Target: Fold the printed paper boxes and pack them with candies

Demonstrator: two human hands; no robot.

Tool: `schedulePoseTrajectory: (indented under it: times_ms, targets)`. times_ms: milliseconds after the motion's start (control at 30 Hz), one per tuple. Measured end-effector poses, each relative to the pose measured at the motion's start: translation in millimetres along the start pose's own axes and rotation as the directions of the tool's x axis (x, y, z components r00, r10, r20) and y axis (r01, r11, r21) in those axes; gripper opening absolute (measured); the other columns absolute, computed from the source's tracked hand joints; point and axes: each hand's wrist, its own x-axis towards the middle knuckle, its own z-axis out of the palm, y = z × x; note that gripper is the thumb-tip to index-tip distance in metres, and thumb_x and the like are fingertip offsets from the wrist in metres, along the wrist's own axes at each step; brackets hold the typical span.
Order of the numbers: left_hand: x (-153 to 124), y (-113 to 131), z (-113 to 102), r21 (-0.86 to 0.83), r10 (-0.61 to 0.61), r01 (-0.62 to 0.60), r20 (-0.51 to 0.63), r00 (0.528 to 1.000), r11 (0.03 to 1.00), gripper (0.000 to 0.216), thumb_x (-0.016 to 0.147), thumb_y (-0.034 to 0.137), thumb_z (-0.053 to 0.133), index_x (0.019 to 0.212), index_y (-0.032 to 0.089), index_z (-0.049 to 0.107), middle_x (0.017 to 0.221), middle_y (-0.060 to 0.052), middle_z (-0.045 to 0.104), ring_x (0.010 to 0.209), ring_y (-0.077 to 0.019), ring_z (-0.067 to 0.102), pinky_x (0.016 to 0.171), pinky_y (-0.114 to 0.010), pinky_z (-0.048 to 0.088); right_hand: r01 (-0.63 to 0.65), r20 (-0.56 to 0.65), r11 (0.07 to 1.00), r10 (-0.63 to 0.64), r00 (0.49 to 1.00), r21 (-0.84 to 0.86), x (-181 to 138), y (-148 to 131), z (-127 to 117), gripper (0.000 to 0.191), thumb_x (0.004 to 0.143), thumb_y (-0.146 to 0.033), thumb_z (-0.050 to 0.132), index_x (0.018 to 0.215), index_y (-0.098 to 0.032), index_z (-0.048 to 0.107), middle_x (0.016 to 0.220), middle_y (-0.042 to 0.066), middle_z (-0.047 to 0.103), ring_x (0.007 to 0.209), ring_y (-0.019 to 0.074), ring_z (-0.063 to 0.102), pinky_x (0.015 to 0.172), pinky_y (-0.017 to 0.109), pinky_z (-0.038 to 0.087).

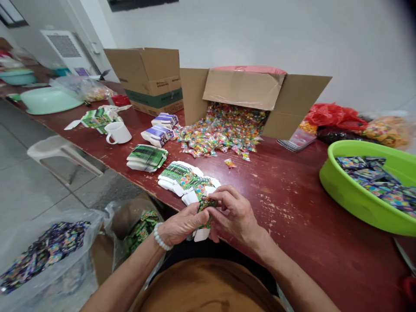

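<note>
Both my hands hold a small green printed candy box (pixel 204 223) at the table's front edge. My left hand (pixel 186 221) grips its left side, thumb across the front. The fingers of my right hand (pixel 232 212) pinch its upper end, and a white flap hangs at the bottom. Just beyond lies a fanned row of flat green box blanks (pixel 182 177). A stack of more green blanks (pixel 147 157) is to its left. One wrapped candy (pixel 229 163) lies alone, in front of a heap of wrapped candies (pixel 224 134) spilling from a tipped carton (pixel 243 89).
A lime-green basin (pixel 338 199) with dark packets stands right. Purple boxes (pixel 158 135), a white mug (pixel 118 132) and a closed-sided carton (pixel 156 82) are left. Below the table edge, clear bags hold dark packets (pixel 48 251) and green packets (pixel 143 232). A white stool (pixel 61 151) stands left.
</note>
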Motion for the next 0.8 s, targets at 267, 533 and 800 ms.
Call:
schedulePoseTrajectory:
  times_ms: [267,533,800]
  targets:
    - [-2,-4,1,-0.090,-0.110,0.114,0.049,0.993,0.989,0.056,0.076,0.061,0.069,0.105,0.013,0.070,0.078,-0.009,0.070,0.065,-0.0186,0.064,0.065,-0.029,0.048,-0.074,-0.037,0.996,0.077,0.996,0.055,0,-5,-5,0.002,0.086,-0.019,0.066,0.087,-0.021,0.067,0.082,0.005,0.064,0.071,0.0154,0.062,0.060,0.026,0.053]
    - [0,-9,-9,-0.036,-0.129,0.133,0.095,0.987,0.990,0.056,0.076,0.064,0.067,0.098,0.013,0.069,0.074,-0.007,0.067,0.063,-0.0177,0.065,0.065,-0.028,0.048,-0.152,0.268,0.984,0.123,0.956,0.090,14,-3,-22,0.009,0.089,-0.017,0.059,0.081,-0.020,0.060,0.077,0.002,0.065,0.068,0.0139,0.059,0.063,0.026,0.047]
    - [6,-5,-24,0.084,-0.253,0.241,0.172,0.952,0.967,0.058,0.074,0.069,0.065,0.084,0.012,0.065,0.074,-0.007,0.066,0.062,-0.0178,0.066,0.066,-0.029,0.051,-0.372,0.527,0.911,0.230,0.818,0.179,23,5,-29,0.012,0.092,-0.028,0.055,0.084,-0.020,0.054,0.069,-0.003,0.056,0.064,0.0112,0.051,0.061,0.023,0.041]
